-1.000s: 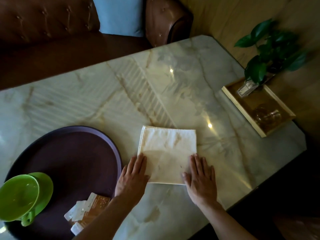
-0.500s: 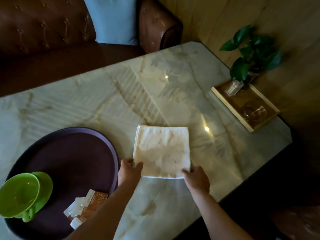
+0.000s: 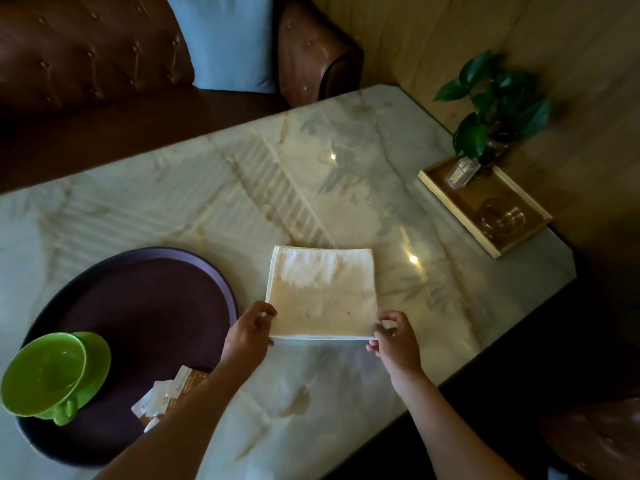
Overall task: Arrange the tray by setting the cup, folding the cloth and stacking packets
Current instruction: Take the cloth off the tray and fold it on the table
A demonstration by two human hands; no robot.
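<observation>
A cream cloth (image 3: pixel 322 292), folded into a square, lies on the marble table (image 3: pixel 207 209). My left hand (image 3: pixel 247 336) pinches its near left corner, and my right hand (image 3: pixel 394 336) pinches its near right corner. To the left sits a round dark purple tray (image 3: pixel 138 299). On the tray's left side a green cup (image 3: pixel 41 374) stands on a green saucer (image 3: pixel 98 362). Several packets (image 3: pixel 166 398) lie at the tray's near edge, partly hidden by my left forearm.
A wooden tray (image 3: pixel 485 206) at the table's right edge holds a glass (image 3: pixel 500 220), a small clear holder (image 3: pixel 462 173) and a potted plant (image 3: pixel 495 105). A brown leather sofa (image 3: pixel 104 57) with a blue cushion (image 3: pixel 228 39) runs behind the table.
Both hands lay flat on the cloth's near edge a second ago. They have since curled and now pinch its two near corners. The cloth stays in place.
</observation>
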